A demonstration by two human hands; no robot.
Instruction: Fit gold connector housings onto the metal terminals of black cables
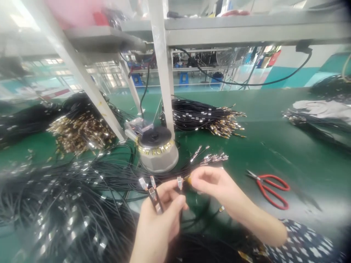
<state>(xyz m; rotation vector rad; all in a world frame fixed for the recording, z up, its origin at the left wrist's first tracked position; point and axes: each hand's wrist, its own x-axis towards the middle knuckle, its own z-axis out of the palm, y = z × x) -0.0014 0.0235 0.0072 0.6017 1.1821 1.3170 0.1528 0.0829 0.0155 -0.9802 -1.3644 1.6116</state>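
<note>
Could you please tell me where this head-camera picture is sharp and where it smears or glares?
Head view, centre: fairly sharp, with the left hand, the right hand, the black wires they pinch and the red scissors all clear; head view, lower left: the wire pile smears with bright glints; head view, top left: overhead lights glare.

No text or label can be read anywhere.
</note>
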